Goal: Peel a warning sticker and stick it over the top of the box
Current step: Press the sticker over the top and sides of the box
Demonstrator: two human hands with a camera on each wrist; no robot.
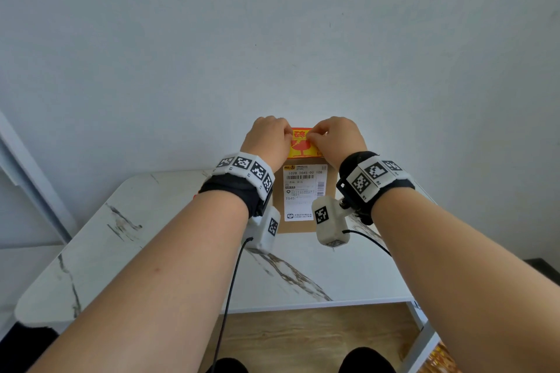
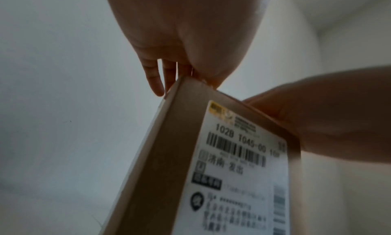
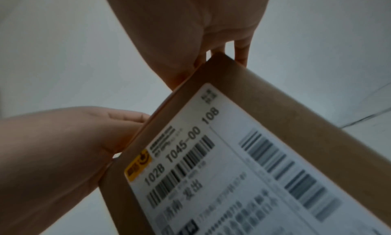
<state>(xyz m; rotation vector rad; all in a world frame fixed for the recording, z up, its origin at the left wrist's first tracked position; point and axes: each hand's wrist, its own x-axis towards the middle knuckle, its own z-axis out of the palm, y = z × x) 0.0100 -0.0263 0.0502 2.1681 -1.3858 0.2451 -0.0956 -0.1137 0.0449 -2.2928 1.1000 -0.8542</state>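
We see a tall brown box (image 1: 328, 172) standing upright on a white marbled surface (image 1: 151, 236), close to a pale wall (image 1: 272, 24). A white shipping label (image 1: 304, 191) covers its near face. On the top of the box lies the yellow and red sticker (image 1: 298, 147), with both hands on it. Our left hand (image 1: 266, 139) sits at the sticker's left end and our right hand (image 1: 339, 138) at its right end, the fingers (image 1: 315, 138) of each bent down onto it and meeting near its middle. From the head view we cannot tell whether they pinch the sticker or only press it flat. In the left wrist view the left fingers (image 2: 155, 81) hang past the box's top corner; in the right wrist view the right fingers (image 3: 241, 54) reach over the far top edge. Both wrists carry black bands (image 1: 239, 188) with printed markers.
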